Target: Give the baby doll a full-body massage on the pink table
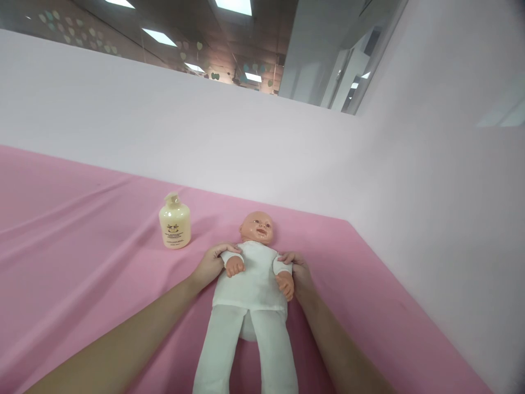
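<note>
A baby doll (252,279) in a white top and white trousers lies on its back, its head away from me and its legs toward me. My left hand (211,265) is closed around the doll's sleeved arm on the left, thumb on top near the shoulder. On the other side, my right hand (301,273) grips the doll's other sleeved arm, with fingers over the sleeve. Both of the doll's small hands poke out of the cuffs. The lower ends of its legs run out of view at the bottom edge.
A pale yellow pump bottle (175,224) with dark print stands upright to the left of the doll. Pink cloth (102,246) covers the surface, with some creases. White walls (184,126) rise at the back and right, below a window (229,44).
</note>
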`<action>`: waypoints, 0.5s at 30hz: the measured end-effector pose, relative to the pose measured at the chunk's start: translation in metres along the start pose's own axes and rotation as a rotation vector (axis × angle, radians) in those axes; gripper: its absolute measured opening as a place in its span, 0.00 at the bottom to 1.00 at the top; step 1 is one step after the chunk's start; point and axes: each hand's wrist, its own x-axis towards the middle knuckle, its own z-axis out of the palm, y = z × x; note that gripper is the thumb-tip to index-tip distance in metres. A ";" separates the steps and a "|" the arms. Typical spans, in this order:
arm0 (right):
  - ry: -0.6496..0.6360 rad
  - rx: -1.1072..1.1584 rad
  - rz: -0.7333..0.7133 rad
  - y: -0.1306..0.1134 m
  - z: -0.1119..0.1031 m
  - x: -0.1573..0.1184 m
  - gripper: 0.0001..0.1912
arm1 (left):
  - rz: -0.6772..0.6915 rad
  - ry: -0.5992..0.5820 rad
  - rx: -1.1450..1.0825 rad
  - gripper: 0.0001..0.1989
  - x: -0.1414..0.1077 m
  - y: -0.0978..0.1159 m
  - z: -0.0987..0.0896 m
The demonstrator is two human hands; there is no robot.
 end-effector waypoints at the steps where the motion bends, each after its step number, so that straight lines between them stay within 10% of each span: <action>1: -0.016 0.029 0.022 0.000 0.000 0.000 0.07 | -0.033 -0.012 0.014 0.14 -0.001 0.002 0.000; 15: 0.000 0.062 0.111 -0.006 0.007 -0.001 0.08 | -0.058 0.016 0.117 0.24 -0.003 0.010 -0.002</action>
